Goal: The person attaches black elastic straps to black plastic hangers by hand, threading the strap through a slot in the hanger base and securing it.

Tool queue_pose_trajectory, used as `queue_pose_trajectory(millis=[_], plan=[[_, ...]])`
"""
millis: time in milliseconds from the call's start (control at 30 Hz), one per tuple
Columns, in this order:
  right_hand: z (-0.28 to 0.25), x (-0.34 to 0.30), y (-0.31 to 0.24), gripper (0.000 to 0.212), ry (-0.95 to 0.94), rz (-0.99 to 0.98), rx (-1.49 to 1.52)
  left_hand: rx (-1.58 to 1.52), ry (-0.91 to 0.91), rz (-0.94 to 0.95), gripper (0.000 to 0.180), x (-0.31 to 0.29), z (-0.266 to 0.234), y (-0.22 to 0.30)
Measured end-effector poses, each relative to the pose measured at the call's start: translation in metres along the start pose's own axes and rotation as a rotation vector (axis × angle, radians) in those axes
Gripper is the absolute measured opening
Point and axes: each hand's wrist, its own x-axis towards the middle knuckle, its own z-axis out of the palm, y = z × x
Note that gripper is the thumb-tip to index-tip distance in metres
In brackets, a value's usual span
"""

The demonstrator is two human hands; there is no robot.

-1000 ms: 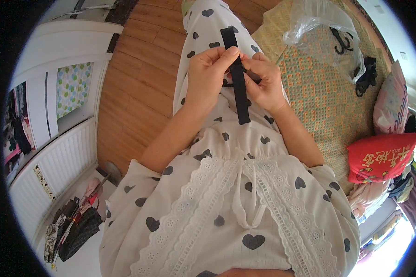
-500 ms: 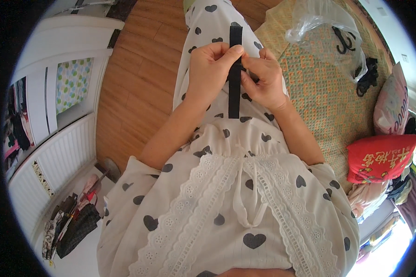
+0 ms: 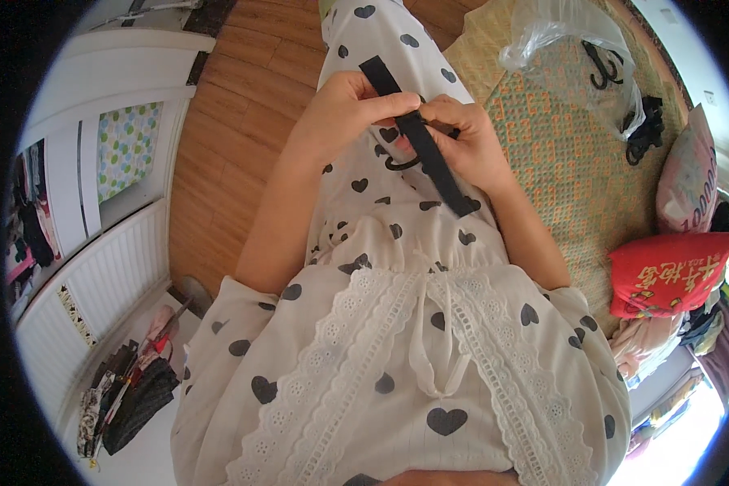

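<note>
Over my lap, a flat black strap slants from upper left to lower right. My left hand is closed on its upper part, the thumb lying across the front. My right hand pinches at the strap's middle, its fingertips close to the left thumb; just what they grip is partly hidden. A curved black hook shows below the strap, between the hands. White cloth with dark hearts covers my legs beneath it all.
On the patterned mat at right lies a clear plastic bag with black hooks in it. Beside it are black straps, a pink-white package and a red cushion. Wooden floor lies at left.
The strap has turned from upright to slanting, its lower end swinging right. A curved hook has come into view beneath it. Both hands stay closed at the strap; the left wrist has shifted left.
</note>
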Motion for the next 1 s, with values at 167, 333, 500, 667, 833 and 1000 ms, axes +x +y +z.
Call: queue_pose_trajectory(millis=[167,333,500,667,833,1000], plan=[[-0.001,0.000,-0.002,0.024,-0.037,-0.016,-0.001,0.004,-0.019,0.001,0.019,-0.006,0.001,0.001],[-0.001,0.000,0.002,0.029,0.051,-0.323,-0.420,0.103,0.047,0.044,0.019,-0.003,0.006,-0.010],[0.000,0.002,0.005,0.027,0.083,-0.373,-0.456,-0.031,0.105,0.074,0.017,-0.001,0.011,-0.016],[0.000,0.002,0.007,0.028,0.084,-0.393,-0.486,-0.096,0.159,0.074,0.016,-0.004,0.016,-0.017],[-0.002,0.001,0.006,0.029,0.048,-0.428,-0.533,-0.006,0.149,0.098,0.017,-0.004,0.016,-0.019],[-0.001,-0.001,-0.001,0.029,0.024,-0.205,-0.356,-0.122,0.076,-0.003,0.021,-0.005,0.010,-0.013]])
